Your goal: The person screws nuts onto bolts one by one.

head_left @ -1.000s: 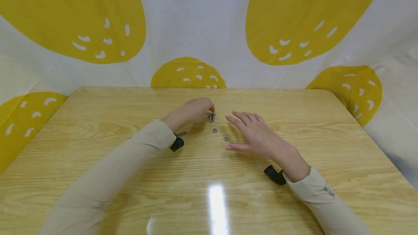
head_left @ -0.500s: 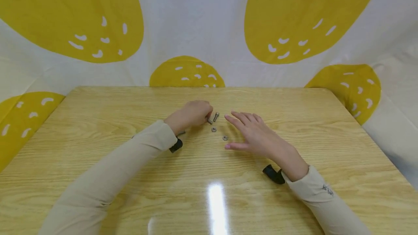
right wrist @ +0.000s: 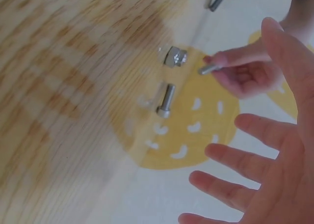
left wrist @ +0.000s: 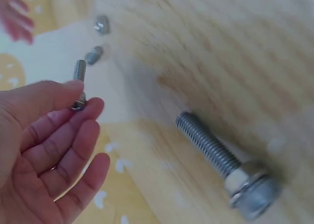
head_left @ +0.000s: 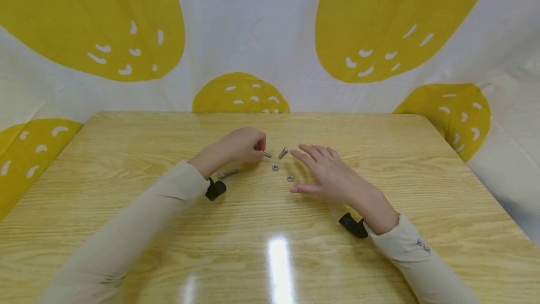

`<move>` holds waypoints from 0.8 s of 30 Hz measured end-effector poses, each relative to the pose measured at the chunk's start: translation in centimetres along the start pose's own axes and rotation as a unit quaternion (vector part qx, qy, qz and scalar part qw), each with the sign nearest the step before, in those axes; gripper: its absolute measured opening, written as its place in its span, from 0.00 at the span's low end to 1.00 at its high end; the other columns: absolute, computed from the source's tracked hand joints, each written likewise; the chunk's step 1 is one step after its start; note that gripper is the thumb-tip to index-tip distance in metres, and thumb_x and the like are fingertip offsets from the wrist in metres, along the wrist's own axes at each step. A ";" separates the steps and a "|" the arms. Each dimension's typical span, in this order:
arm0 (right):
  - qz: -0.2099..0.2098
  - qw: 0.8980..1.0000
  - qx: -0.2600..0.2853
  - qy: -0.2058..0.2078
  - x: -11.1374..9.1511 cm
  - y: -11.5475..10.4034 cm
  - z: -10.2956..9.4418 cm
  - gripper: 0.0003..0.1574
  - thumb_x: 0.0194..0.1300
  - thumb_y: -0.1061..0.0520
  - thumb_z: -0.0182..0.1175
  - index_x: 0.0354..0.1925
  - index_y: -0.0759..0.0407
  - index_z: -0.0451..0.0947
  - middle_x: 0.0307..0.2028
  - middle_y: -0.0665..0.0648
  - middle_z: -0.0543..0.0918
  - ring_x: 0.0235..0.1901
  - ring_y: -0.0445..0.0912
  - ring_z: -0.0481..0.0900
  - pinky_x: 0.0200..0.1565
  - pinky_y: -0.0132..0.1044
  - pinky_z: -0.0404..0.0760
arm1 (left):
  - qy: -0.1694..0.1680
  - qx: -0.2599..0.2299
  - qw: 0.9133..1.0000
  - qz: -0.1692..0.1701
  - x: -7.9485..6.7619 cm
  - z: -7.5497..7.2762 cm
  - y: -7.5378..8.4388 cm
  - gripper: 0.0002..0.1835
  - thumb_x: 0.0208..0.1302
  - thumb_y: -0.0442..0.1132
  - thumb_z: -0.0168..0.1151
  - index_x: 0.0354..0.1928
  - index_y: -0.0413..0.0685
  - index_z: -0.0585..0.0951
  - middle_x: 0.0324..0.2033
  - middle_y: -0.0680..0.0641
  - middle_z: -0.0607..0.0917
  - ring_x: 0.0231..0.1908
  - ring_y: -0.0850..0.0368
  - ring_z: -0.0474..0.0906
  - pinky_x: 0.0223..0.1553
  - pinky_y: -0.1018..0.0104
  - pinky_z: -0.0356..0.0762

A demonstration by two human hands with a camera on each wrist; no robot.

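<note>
Threaded bolt point(left wrist: 79, 70) in our left hand point(head_left: 242, 144), thumb and fingertips clamped on it, apparently clear of the bench point(head_left: 379, 154); our right hand point(head_left: 333, 175) held nothing, its fingers spread apart; a loose bolt point(head_left: 283, 153), a far nut point(head_left: 275, 168) and a near nut point(head_left: 290, 179) lay between our hands, with a collared bolt point(head_left: 229, 172) near the left cuff point(head_left: 191, 181); we judged the step in hand to be handling the pinched piece; next, we reckoned, we needed a steady grip, without nudging loose parts.
</note>
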State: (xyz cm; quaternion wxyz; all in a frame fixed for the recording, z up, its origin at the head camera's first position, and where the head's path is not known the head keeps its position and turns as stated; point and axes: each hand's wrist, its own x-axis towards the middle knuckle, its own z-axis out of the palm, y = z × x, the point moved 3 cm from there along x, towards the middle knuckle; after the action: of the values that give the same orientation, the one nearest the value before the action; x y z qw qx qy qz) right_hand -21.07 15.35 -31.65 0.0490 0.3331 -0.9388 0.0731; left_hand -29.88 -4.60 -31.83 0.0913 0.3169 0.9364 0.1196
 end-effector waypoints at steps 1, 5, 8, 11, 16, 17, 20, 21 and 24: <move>0.001 1.000 0.002 -0.001 0.0 0.0 0.0 0.51 0.56 0.31 0.58 0.68 0.55 0.58 0.66 0.63 0.62 0.64 0.58 0.61 0.62 0.59 0.59 | 0.009 -0.028 1.000 0.000 -0.4 0.0 -0.1 0.04 0.61 0.39 0.61 0.34 0.47 0.78 0.31 0.50 0.80 0.33 0.56 0.74 0.39 0.64 0.73; 0.001 1.000 0.009 -0.005 0.2 0.0 0.1 0.50 0.57 0.33 0.59 0.68 0.55 0.57 0.66 0.63 0.62 0.64 0.58 0.62 0.62 0.59 0.59 | 0.066 -0.141 0.988 0.008 -2.3 0.0 -0.4 0.05 0.61 0.39 0.62 0.34 0.45 0.78 0.30 0.50 0.82 0.33 0.58 0.76 0.38 0.65 0.76; -0.001 1.000 0.014 -0.005 0.3 -0.1 0.1 0.48 0.58 0.36 0.60 0.68 0.56 0.58 0.65 0.64 0.64 0.63 0.59 0.63 0.62 0.58 0.60 | 0.112 -0.227 0.967 -0.004 -4.1 0.1 -0.5 0.06 0.61 0.40 0.63 0.34 0.45 0.79 0.29 0.49 0.82 0.31 0.58 0.76 0.36 0.65 0.76; 0.006 1.000 0.022 -0.009 0.4 -0.2 0.1 0.45 0.59 0.42 0.62 0.67 0.58 0.59 0.63 0.63 0.67 0.61 0.58 0.66 0.60 0.58 0.64 | 0.143 -0.302 0.942 -0.030 -6.0 0.5 -0.3 0.08 0.60 0.43 0.63 0.36 0.46 0.80 0.30 0.49 0.83 0.32 0.54 0.77 0.35 0.63 0.77; 0.035 0.998 0.046 -0.034 0.6 -0.4 0.4 0.36 0.61 0.48 0.62 0.63 0.60 0.65 0.52 0.61 0.77 0.51 0.55 0.75 0.53 0.51 0.73 | 0.142 -0.440 0.884 -0.070 -8.8 1.5 0.6 0.13 0.61 0.46 0.62 0.42 0.45 0.79 0.36 0.43 0.83 0.37 0.41 0.77 0.39 0.56 0.79; 0.042 0.997 0.049 -0.042 0.7 -0.5 0.6 0.34 0.61 0.49 0.62 0.61 0.61 0.67 0.49 0.60 0.79 0.49 0.53 0.77 0.51 0.49 0.75 | 0.141 -0.465 0.871 -0.074 -9.2 1.6 0.8 0.13 0.61 0.45 0.62 0.43 0.44 0.79 0.36 0.43 0.83 0.38 0.40 0.77 0.40 0.55 0.80; 0.064 0.994 0.059 -0.067 1.2 -0.8 1.1 0.26 0.62 0.50 0.61 0.55 0.61 0.73 0.43 0.58 0.81 0.42 0.49 0.79 0.45 0.44 0.78 | 0.136 -0.508 0.847 -0.081 -9.9 2.0 1.5 0.14 0.61 0.44 0.63 0.44 0.42 0.78 0.36 0.45 0.83 0.37 0.42 0.77 0.40 0.58 0.80; 0.068 0.993 0.058 -0.071 1.4 -0.9 1.2 0.24 0.62 0.51 0.61 0.53 0.62 0.74 0.41 0.57 0.82 0.40 0.48 0.79 0.43 0.43 0.78 | 0.136 -0.517 0.841 -0.080 -10.0 2.1 1.7 0.14 0.61 0.43 0.63 0.44 0.41 0.77 0.35 0.47 0.83 0.36 0.44 0.77 0.40 0.59 0.80; 0.085 0.991 0.054 -0.084 1.9 -1.1 1.5 0.22 0.62 0.51 0.61 0.50 0.62 0.77 0.38 0.56 0.82 0.36 0.46 0.79 0.40 0.40 0.79 | 0.127 -0.542 0.827 -0.075 -10.1 2.5 2.5 0.14 0.61 0.41 0.63 0.45 0.39 0.77 0.33 0.49 0.83 0.34 0.47 0.77 0.40 0.59 0.80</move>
State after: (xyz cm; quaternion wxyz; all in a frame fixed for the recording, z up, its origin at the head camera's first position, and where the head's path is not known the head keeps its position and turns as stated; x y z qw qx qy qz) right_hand -21.89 13.05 -32.73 -0.0549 0.2592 -0.9591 0.0995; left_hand -19.98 -8.45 -32.54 0.1373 0.1269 0.7452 0.6401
